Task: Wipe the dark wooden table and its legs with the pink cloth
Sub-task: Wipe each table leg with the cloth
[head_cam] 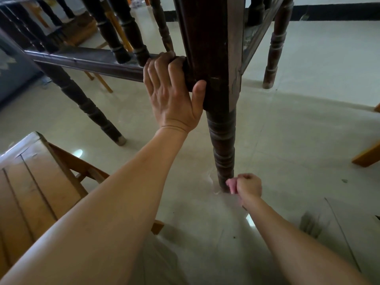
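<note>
A: What does the right hand hold?

B: The right hand (247,185) is closed as a fist around the pink cloth (231,185). Only a small fold of the cloth shows, at 9 o'clock of the fist. The fold touches the foot of the near table leg (223,145), just above the floor (308,130).

A: And the left hand?

B: The left hand (174,93) grips the lower rail (86,61) of the dark wooden table, exactly where the rail joins this same leg. The fingers curl over the top of the rail, and the thumb lies flat on the square block of the leg.

A: Where does this leg stand in the view?

B: It runs from 12 o'clock down to a little below the centre. The upper part is square; the lower part is turned, with rings.

A: What is around it?

B: Turned spindles (123,27) stand on the rail at 11 o'clock. A second leg (88,105) slants at 9 o'clock, and a third leg (276,48) stands at 1 o'clock. A light wooden chair (30,171) is at 8 o'clock, beside the left forearm. The floor is pale and glossy, with a dark smudge at 4 o'clock.
</note>
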{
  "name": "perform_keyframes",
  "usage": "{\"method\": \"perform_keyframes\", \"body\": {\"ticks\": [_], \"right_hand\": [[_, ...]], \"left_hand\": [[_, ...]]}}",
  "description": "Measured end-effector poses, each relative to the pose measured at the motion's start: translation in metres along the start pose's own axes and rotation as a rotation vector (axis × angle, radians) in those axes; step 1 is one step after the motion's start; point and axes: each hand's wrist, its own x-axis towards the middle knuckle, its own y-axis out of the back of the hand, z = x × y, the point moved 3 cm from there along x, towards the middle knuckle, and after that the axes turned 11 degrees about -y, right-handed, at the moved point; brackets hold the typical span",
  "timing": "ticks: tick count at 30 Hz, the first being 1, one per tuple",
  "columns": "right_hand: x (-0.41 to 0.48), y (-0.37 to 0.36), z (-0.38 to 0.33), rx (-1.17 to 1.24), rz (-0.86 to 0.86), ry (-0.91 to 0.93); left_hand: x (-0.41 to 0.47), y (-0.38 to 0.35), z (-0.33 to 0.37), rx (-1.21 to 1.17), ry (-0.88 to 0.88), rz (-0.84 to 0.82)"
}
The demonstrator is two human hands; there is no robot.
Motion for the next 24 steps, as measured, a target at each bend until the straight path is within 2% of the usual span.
{"method": "perform_keyframes", "body": {"ticks": [3,5,7,10,11,12,15,18,21,22,24], "right_hand": [[0.011,-0.009,-0.002,0.345,0.046,-0.148],[-0.002,-0.032,0.006,0.479,0.044,-0.174],[-0.016,-0.058,0.032,0.364,-0.064,-0.184],[-0.034,-0.078,0.068,-0.098,-0.484,-0.055],[-0.03,-0.069,0.068,-0.168,-0.475,-0.003],[-0.019,-0.055,0.059,-0.152,-0.379,0.0],[0.02,-0.007,0.02,0.149,-0.034,-0.122],[0.034,-0.016,-0.002,0.451,0.003,-0.165],[0.027,-0.06,0.026,0.518,0.009,-0.256],[0.023,-0.074,0.041,0.505,-0.053,-0.331],[0.007,-0.089,0.064,0.359,-0.379,-0.401]], "left_hand": [[-0.002,-0.001,0.0,0.015,-0.009,-0.001],[-0.002,-0.001,-0.001,0.024,-0.024,0.0],[-0.002,-0.001,-0.001,0.033,-0.033,0.006],[-0.001,0.0,-0.001,0.031,-0.028,-0.015],[-0.001,0.0,0.0,0.038,-0.032,-0.019],[0.0,0.001,0.002,0.049,-0.037,-0.018],[0.001,0.001,0.001,0.061,-0.044,0.006],[-0.002,-0.001,-0.001,0.063,-0.043,0.028],[-0.001,0.0,0.0,0.069,-0.044,0.045],[-0.001,-0.001,0.001,0.08,-0.041,0.05],[-0.002,-0.001,0.001,0.079,-0.041,0.046]]}}
